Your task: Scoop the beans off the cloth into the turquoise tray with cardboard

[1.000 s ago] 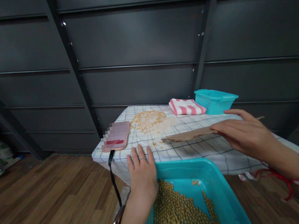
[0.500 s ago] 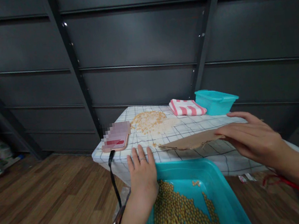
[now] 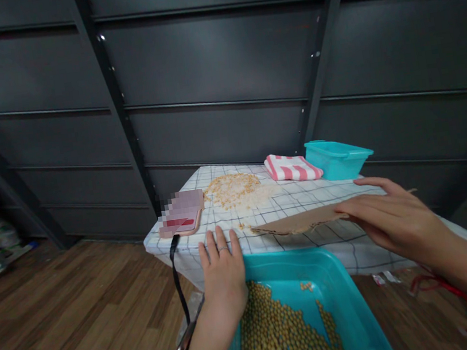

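My right hand [image 3: 391,216] grips one end of a flat piece of brown cardboard [image 3: 298,221], held low over the table's front edge. Its far end reaches toward a few yellow grains [image 3: 242,226] on the checked cloth. My left hand [image 3: 223,269] lies with fingers stretched out over the table edge, beside the rim of a turquoise tub [image 3: 337,267]. Many round greenish-brown beans or beads [image 3: 285,330] cover part of the tub's floor. Further back on the cloth spreads a pile of yellow and white grains [image 3: 235,189].
A phone [image 3: 182,214] with a black strap [image 3: 178,281] lies at the table's left. Toward the back right are a folded pink-and-white striped cloth [image 3: 292,168] and a smaller turquoise box [image 3: 338,160]. Behind the table [image 3: 224,234] rises a dark panelled wall [image 3: 208,57].
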A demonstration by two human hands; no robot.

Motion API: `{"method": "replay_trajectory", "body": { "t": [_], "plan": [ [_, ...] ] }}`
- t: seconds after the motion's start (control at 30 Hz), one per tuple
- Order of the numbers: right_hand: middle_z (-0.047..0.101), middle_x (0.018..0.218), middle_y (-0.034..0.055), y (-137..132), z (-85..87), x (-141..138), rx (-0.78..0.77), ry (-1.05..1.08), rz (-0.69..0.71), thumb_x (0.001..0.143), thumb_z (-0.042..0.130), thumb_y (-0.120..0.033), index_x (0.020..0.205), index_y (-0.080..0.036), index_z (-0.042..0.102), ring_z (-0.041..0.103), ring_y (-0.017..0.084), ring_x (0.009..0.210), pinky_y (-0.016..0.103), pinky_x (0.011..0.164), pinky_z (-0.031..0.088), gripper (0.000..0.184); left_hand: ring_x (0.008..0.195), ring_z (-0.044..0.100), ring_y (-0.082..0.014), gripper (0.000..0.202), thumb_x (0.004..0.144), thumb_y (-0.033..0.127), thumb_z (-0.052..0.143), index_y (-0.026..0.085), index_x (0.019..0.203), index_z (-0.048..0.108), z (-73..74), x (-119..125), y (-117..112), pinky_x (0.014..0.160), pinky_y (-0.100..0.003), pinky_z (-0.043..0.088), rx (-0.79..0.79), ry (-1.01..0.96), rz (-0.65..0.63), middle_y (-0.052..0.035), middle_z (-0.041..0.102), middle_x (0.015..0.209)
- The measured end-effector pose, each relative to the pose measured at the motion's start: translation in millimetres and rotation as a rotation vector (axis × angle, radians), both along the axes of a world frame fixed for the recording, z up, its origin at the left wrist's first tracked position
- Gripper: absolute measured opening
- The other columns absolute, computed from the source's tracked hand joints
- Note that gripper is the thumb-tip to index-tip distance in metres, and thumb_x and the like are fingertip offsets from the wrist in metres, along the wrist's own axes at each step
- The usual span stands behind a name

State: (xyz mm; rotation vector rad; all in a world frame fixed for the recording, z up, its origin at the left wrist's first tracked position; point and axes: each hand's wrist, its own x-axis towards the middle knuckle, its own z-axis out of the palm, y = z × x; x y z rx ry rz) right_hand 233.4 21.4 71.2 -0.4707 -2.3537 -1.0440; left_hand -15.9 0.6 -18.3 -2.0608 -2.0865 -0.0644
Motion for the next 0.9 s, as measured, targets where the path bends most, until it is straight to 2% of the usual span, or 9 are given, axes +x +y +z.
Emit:
{"method": "replay_trajectory", "body": {
  "t": [0.37,0.67,0.9],
  "plan": [
    [0.066,0.079,0.0057,0,-2.1,0,-0.057,0.029,0.035,0.078,0.043,0.0,0.096,-0.013,0.051,0.061,0.014,0.072,0.044,0.085,0.045,0.024,0.128,0.021,-0.039,0.062,0.072,0.001,0.036,0.007,0.133,0.03,4.5,1,-2,0.102,-0.054,0.023,-0.021,-0.018,0.001,-0.0239,0.027,0.14],
    [0.067,0.08,0.0032,-7,0.2,7,-0.036,0.046,0.021,0.078,0.041,0.001,0.099,-0.018,0.052,0.062,0.014,0.072,0.042,0.084,0.047,0.03,0.128,0.021,-0.0388,0.064,0.071,0.0,0.038,0.007,0.133,0.03,2.4,0,-1,0.103,-0.054,0.023,-0.017,-0.019,-0.002,-0.0241,0.026,0.141],
    [0.067,0.081,0.0034,-14,3.2,15,-0.038,0.026,0.035,0.077,0.044,0.0,0.101,-0.016,0.053,0.062,0.014,0.074,0.039,0.086,0.046,0.031,0.127,0.028,-0.0372,0.062,0.071,0.002,0.039,0.009,0.132,0.033,-3.1,-1,-1,0.101,-0.055,0.027,0.071,-0.008,-0.022,-0.0232,0.032,0.139]
  ]
}}
